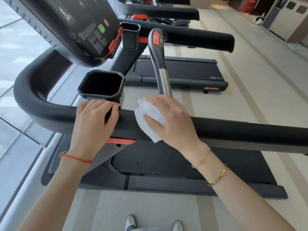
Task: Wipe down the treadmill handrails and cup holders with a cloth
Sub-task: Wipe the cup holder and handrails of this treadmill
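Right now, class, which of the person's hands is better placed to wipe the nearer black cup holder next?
Probably the right hand: it grips the white cloth on the black padded handrail; the left hand holds none.

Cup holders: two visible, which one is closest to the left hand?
The larger-looking cup holder, right above the left hand, whose fingertips lie at its base. The other cup holder sits farther up, beside the console.
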Tool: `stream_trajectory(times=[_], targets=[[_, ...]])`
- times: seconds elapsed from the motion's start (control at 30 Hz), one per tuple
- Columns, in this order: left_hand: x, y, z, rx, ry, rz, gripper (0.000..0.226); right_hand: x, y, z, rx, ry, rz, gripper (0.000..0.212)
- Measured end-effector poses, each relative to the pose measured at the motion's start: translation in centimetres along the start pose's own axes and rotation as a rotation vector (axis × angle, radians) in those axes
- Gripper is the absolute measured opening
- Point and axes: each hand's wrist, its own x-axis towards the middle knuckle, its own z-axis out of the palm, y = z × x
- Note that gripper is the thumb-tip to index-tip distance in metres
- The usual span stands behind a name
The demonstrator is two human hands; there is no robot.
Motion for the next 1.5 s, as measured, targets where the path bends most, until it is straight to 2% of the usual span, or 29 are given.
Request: stream_trajectory(times=[0.13, 0.3, 0.5, 0.77, 0.87, 0.97, 1.07, 1.23, 1.37, 1.5], targets=[[0.2, -2.1, -1.1, -0.055, -0.001, 0.027, 0.023, 0.6, -1.5, 1.1, -0.004, 0.011, -0.021, 0.033], [0.3, -3.9, -2.3, -0.074, 0.017, 0.054, 0.022, 0.5, -1.6, 1.2, -0.032, 0.039, 0.037, 0.029], [0.3, -6.6, -3.1, -0.087, 0.020, 0.019, 0.021, 4.1, -7.5, 5.2, -0.035, 0.006, 0.010, 0.031], [0.1, -8.5, -3.2, -0.049, 0.041, -0.002, 0.029, 3.1, -5.4, 3.1, -0.064, 0.025, 0.132, 0.030], [0.2, -8.7, -3.0, -0.039, 0.057, 0.025, 0.035, 4.0, -7.6, 4.6, -0.082, 0.023, 0.085, 0.029], [0.1, -8.7, -2.9, -0.047, 0.075, 0.032, 0.035, 4.0, -9.8, 6.5, -0.105, 0.083, 0.043, 0.029], [0.1, -8.7, -2.8, -0.059, 0.079, 0.025, 0.035, 2.9, -9.0, 5.9, -0.072, 0.125, 0.012, 0.030], [0.0, -8.6, -2.8, -0.054, 0.089, 0.011, 0.035, 2.2, -8.0, 5.2, -0.058, 0.215, 0.114, 0.025], [0.0, -8.3, -2.7, -0.056, 0.073, -0.002, 0.038, 2.5, -10.2, 7.7, -0.152, 0.267, 0.028, 0.027], [0.1, -8.1, -2.8, -0.089, 0.075, -0.031, 0.034, 1.5, -8.8, 7.7, -0.202, 0.334, -0.074, 0.025]])
